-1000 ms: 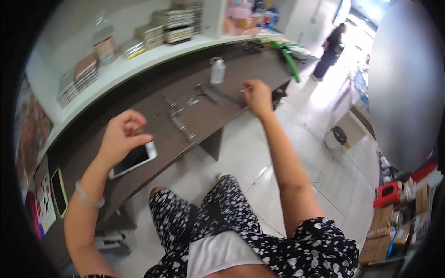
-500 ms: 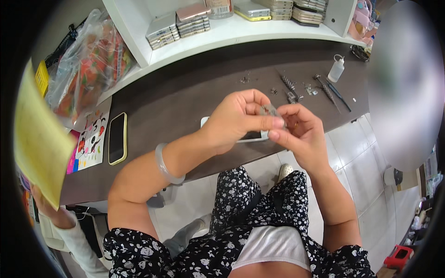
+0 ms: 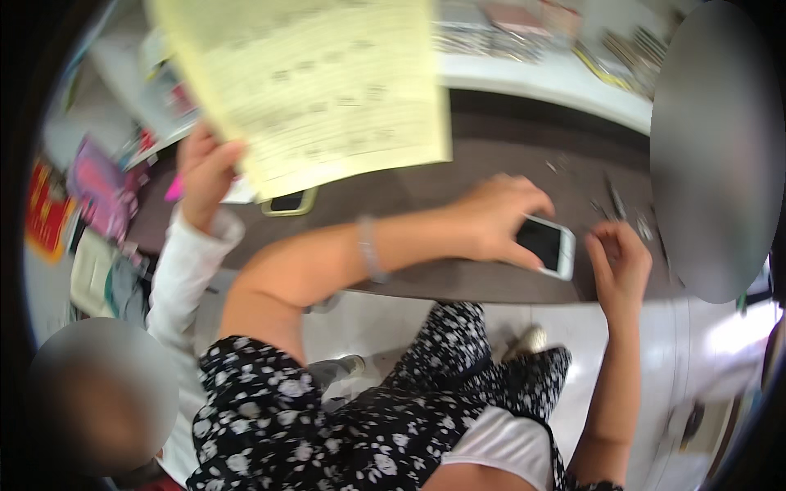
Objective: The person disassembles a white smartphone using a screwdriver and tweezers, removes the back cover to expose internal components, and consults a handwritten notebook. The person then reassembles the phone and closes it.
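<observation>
A white phone with a dark screen is at the desk's near edge, on the right. My left hand spans its left end, thumb on the near side and fingers on the far side. Just off the phone's right end is my right hand, fingers curled in toward the thumb. Blur hides whether anything small is between them. Another person's hand holds up a yellow lined sheet with handwriting at upper left.
Behind the sheet lies a phone in a pale yellow case. Tweezers and small metal bits lie on the dark desk. Stacked phones stand on the white shelf. A blurred patch covers the right side.
My hands have parted; the small greyish piece between them no longer shows. My left hand has come down to the white phone. The other person's yellow sheet has swung in over the desk.
</observation>
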Demonstrator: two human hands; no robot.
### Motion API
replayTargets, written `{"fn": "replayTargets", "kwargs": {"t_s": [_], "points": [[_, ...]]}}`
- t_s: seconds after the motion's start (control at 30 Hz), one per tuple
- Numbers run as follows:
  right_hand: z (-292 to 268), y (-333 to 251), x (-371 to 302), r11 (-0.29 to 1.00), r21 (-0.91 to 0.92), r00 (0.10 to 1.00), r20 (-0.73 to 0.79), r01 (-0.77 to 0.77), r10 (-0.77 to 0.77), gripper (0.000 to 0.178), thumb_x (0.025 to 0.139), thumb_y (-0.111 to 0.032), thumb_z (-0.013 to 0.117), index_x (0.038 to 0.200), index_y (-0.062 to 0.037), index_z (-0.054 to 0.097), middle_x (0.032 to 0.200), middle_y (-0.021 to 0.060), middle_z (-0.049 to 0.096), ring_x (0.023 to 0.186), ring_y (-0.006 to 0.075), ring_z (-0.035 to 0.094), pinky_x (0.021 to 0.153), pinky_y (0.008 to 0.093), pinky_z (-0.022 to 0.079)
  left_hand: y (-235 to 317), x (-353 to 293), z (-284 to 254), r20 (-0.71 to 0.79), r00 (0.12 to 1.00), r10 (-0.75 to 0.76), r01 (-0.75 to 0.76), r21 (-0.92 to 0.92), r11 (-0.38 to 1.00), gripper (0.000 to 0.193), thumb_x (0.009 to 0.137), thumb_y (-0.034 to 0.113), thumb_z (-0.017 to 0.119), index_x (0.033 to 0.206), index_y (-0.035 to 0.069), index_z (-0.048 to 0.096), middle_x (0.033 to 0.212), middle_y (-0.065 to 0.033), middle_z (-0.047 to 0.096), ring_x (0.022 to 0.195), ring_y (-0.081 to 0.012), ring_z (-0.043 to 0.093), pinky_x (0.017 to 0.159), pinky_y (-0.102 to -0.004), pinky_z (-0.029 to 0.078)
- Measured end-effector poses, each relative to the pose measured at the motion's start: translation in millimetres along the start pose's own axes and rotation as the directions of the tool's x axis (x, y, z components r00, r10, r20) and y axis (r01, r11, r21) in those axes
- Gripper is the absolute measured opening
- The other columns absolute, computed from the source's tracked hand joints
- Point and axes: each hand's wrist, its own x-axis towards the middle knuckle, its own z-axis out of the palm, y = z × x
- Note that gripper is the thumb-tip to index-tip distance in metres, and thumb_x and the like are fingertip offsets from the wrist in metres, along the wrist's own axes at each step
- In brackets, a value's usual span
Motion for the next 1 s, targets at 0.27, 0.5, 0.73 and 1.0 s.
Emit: {"fn": "replayTargets", "kwargs": {"t_s": [0.27, 0.5, 0.73, 1.0], "points": [[2, 10, -5, 0.886, -0.442, 0.986, 0.14, 0.143, -0.09, 0.01, 0.076, -0.001, 0.061, 0.086, 0.0022, 0.061, 0.086, 0.0151, 0.063, 0.083, 0.0325, 0.059, 0.076, 0.0385, 0.046, 53, -46, -9, -0.2, 0.806, -0.558, -0.249, -0.968, -0.013, 0.075, 0.083, 0.037, 0.064, 0.138, 0.006, 0.024, 0.129, -0.0148, 0.04, 0.118, -0.0275, 0.042, 0.098, -0.0404, 0.038], [-6, 3, -11, 0.938, -0.334, 0.974, 0.224, 0.094, -0.018, 0.027, 0.074, -0.002, 0.063, 0.101, 0.0019, 0.06, 0.102, 0.0179, 0.062, 0.095, 0.033, 0.059, 0.084, 0.037, 0.045, 43, -101, -7, -0.432, 0.437, -0.789, -0.695, -0.719, 0.008, 0.038, 0.091, 0.031, 0.055, 0.121, 0.01, 0.045, 0.122, -0.0071, 0.05, 0.112, -0.0203, 0.048, 0.094, -0.0363, 0.041], [25, -76, -5, 0.971, 0.204, 0.971, 0.175, 0.125, -0.162, 0.044, 0.076, -0.013, 0.071, 0.115, 0.0014, 0.057, 0.11, 0.0155, 0.061, 0.099, 0.0224, 0.059, 0.083, 0.0317, 0.047, 44, -102, 19, -0.726, 0.319, -0.609, -0.688, -0.619, 0.378, 0.014, 0.092, 0.015, 0.053, 0.101, 0.007, 0.062, 0.094, -0.0042, 0.066, 0.078, -0.0148, 0.064, 0.062, -0.0268, 0.054], [58, -131, 14, 0.638, 0.769, 0.988, 0.06, 0.046, -0.143, 0.045, 0.088, -0.002, 0.055, 0.128, 0.0062, 0.037, 0.104, 0.0166, 0.063, 0.095, 0.014, 0.06, 0.081, 0.0233, 0.047, 85, -100, 43, -0.71, 0.431, -0.557, -0.56, -0.695, 0.451, 0.02, 0.088, 0.006, 0.057, 0.105, -0.004, 0.059, 0.101, -0.0125, 0.064, 0.085, -0.0155, 0.064, 0.069, -0.0278, 0.057]]}}
